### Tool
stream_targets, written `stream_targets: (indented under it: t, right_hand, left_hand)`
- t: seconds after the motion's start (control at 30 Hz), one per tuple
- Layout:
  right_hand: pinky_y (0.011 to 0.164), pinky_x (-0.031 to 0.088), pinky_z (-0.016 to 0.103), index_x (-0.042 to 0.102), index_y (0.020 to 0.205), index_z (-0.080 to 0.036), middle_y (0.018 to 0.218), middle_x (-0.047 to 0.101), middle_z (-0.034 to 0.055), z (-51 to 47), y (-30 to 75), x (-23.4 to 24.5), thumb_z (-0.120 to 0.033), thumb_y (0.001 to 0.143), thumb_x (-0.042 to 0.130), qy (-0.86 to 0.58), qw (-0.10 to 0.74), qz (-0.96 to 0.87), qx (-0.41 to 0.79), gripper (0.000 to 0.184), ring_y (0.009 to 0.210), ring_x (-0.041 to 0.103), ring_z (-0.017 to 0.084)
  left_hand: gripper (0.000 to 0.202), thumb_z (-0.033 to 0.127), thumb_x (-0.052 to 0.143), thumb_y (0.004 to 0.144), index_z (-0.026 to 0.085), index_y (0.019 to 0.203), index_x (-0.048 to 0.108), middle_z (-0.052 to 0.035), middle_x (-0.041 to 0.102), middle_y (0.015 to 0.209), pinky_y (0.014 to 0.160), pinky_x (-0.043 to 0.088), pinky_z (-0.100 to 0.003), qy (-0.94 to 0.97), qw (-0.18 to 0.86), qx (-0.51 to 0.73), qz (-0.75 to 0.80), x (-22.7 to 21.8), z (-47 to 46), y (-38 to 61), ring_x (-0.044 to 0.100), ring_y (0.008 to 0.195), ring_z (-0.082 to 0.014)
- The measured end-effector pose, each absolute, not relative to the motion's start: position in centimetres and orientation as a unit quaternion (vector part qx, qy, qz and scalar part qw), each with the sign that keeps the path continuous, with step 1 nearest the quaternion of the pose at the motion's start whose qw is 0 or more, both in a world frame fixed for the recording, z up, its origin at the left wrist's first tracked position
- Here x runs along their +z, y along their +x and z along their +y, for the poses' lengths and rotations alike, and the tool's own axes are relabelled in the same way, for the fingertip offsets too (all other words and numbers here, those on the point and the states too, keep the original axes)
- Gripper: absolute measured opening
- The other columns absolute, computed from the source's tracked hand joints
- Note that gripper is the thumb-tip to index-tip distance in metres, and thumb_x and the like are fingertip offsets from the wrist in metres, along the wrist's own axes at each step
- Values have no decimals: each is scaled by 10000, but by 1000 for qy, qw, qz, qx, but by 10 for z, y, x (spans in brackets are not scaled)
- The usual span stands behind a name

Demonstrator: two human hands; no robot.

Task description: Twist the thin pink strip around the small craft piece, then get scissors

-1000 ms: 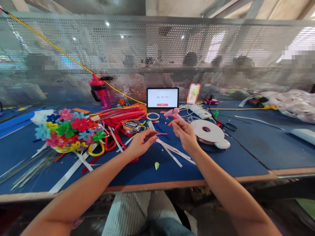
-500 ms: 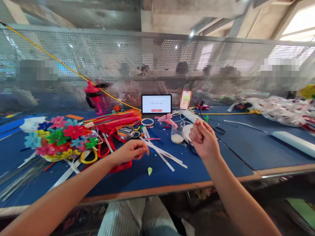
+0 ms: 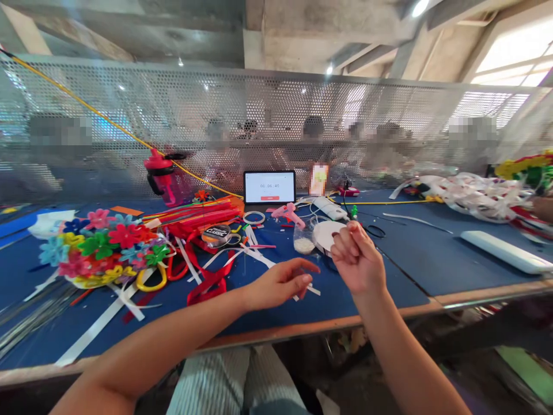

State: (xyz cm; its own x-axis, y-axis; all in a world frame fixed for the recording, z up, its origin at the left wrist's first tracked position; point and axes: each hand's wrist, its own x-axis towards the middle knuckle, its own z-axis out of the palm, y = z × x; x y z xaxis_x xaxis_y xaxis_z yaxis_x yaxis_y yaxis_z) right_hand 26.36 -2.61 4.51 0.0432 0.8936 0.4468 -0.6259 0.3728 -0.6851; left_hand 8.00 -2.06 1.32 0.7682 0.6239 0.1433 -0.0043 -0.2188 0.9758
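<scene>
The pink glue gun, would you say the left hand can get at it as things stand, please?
Probably yes: the left hand is open and seemingly empty, and nothing appears to lie on the pink glue gun. The clear plastic bag in front looks low enough to reach over.

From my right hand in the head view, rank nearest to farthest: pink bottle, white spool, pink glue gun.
1. White spool, just left of the right hand.
2. Pink glue gun, farther left.
3. Pink bottle, far left at back.

The one head-worn view looks forward and down, close over the blue table (image 3: pixel 406 230), toward the perforated screen (image 3: pixel 272 104).
</scene>
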Motion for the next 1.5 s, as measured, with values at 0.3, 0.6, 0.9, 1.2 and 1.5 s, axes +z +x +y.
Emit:
stream_targets:
  t: [0.3, 0.6, 0.9, 1.2, 1.5]
  right_hand:
    - [390, 329, 116, 588, 824, -185, 506, 273, -82, -26, 323, 16, -216, 805, 644, -146, 753, -355, 535, 67, 403, 251, 23]
    - [378, 332, 115, 605, 827, -177, 501, 346, -78, -27, 377, -8, -191, 785, 657, -182, 791, -336, 477, 68, 408, 317, 20]
    - [370, 319, 120, 618, 818, -178, 494, 368, -81, -24, 395, -24, -197, 744, 690, -204, 804, -316, 460, 104, 403, 320, 22]
    - [367, 334, 120, 625, 810, -198, 523, 340, -72, -22, 411, -34, -209, 747, 671, -220, 807, -319, 445, 79, 399, 302, 29]
    - [338, 309, 141, 640, 787, -186, 484, 396, -62, -25, 442, -43, -183, 748, 632, -244, 833, -289, 405, 40, 383, 308, 40]
  left_hand:
    - [373, 467, 465, 878, 133, 798, 610, 36, 379, 542, 497, 242, -212, 721, 501, 303, 369, 9, 8, -8, 327, 500, -65]
    - [226, 351, 545, 861, 137, 799, 585, 46, 354, 505, 434, 186, -186, 622, 565, 394, 372, 12, 35, -84, 259, 450, -45]
    - [129, 229, 555, 858, 108, 822, 583, 52, 343, 479, 411, 196, -160, 545, 592, 497, 324, 10, 47, -120, 235, 424, -24]
    - [105, 193, 575, 816, 112, 751, 566, 52, 316, 464, 404, 204, -190, 496, 589, 568, 289, 14, 51, -132, 241, 400, -38]
    - [162, 169, 465, 839, 125, 692, 516, 50, 246, 487, 417, 206, -197, 459, 561, 635, 267, 26, 50, -149, 161, 424, -57]
